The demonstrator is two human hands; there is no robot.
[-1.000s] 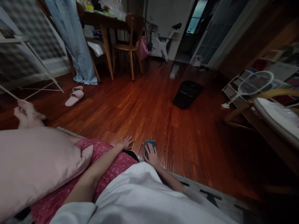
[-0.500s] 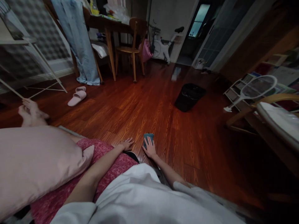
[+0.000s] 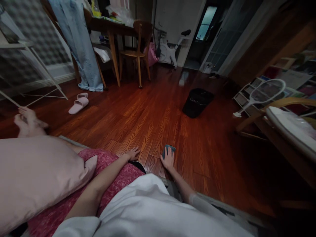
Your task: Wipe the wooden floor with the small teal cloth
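Observation:
My right hand [image 3: 168, 158] lies flat, fingers stretched, on top of a small blue-green cloth [image 3: 173, 148]. The cloth rests on the wood floor [image 3: 148, 115], partly hidden beneath the palm and fingers. To its left, my left hand [image 3: 133, 153] is spread open with nothing in it, at the floor by a dark rounded thing with a pale rim [image 3: 138, 165] that I cannot make out. Bare feet [image 3: 31, 120] stretch out at the far left, past a pink pillow [image 3: 41, 174] lying over the legs.
A black trash bin [image 3: 197, 102] stands ahead to the right. Pink slippers [image 3: 79, 103] lie ahead to the left, near a wooden chair [image 3: 139, 52] and a table. At the right are a racket [image 3: 268, 92] and a chair with a pale cushion [image 3: 293, 128]. Farther back stands an exercise bike [image 3: 170, 52].
My right hand has slid to the right across the floor, and the cloth has moved along under it. My left hand has stayed about where it was. The view has shifted slightly.

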